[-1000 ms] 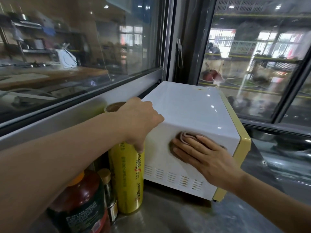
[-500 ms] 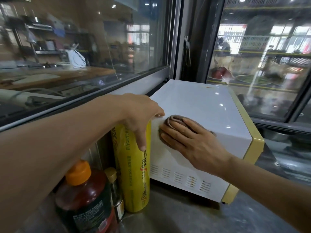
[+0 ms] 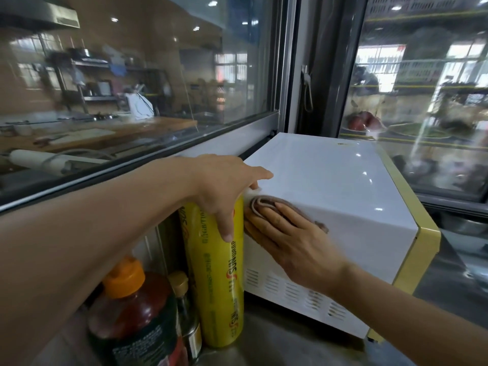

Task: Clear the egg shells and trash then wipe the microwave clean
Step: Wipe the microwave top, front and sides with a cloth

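A white microwave (image 3: 330, 186) with a yellow front frame stands on the steel counter in the window corner. My right hand (image 3: 287, 239) presses a folded brownish cloth (image 3: 264, 203) flat against the microwave's left side wall, near its top rear corner, fingers straight. My left hand (image 3: 227, 186) rests over the top of an upright yellow cling-wrap roll (image 3: 216, 276) beside the microwave, fingertips touching the microwave's top edge and thumb hanging down the roll. No egg shells or trash are in view.
A dark red sauce bottle (image 3: 134, 307) with an orange cap and a small gold-capped bottle (image 3: 184, 307) stand left of the roll. Glass windows close in the left and back. The steel counter (image 3: 277, 350) runs along the front.
My right hand has slid the cloth up and toward the rear along the microwave's side wall. My left hand stays on the roll, its fingers now stretched onto the microwave's top edge.
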Available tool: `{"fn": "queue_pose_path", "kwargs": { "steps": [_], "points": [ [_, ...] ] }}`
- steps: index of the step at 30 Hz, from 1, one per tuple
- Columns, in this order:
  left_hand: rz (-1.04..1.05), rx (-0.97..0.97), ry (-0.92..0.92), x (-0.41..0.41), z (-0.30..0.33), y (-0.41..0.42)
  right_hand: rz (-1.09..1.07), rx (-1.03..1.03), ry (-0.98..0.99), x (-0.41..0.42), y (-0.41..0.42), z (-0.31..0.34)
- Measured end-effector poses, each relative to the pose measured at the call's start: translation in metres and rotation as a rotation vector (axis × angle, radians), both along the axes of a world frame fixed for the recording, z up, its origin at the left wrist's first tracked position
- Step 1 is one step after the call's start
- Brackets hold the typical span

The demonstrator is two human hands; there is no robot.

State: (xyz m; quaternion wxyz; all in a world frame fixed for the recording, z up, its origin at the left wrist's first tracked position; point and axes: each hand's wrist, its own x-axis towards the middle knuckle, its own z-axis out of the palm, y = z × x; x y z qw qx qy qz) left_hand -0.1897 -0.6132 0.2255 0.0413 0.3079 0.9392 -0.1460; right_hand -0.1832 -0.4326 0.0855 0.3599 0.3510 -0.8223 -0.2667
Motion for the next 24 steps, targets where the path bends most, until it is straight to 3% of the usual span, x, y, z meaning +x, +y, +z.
{"fn": "queue_pose_path", "kwargs": {
  "steps": [7, 13, 16, 24],
  "points": [
    [0.011, 0.045, -0.028, 0.0, -0.001, 0.0, -0.023, 0.249, -0.156, 0.004, 0.001, -0.059],
    [0.002, 0.044, 0.009, 0.001, -0.001, 0.0, -0.013, 0.027, 0.012, 0.001, 0.002, 0.014],
    [-0.007, 0.033, 0.03, 0.001, -0.001, 0.0, -0.047, -0.002, 0.058, -0.001, -0.001, 0.007],
    [0.014, -0.018, 0.049, 0.006, -0.002, 0.007, -0.093, 0.255, -0.136, 0.01, 0.007, -0.059]
  ]
}}
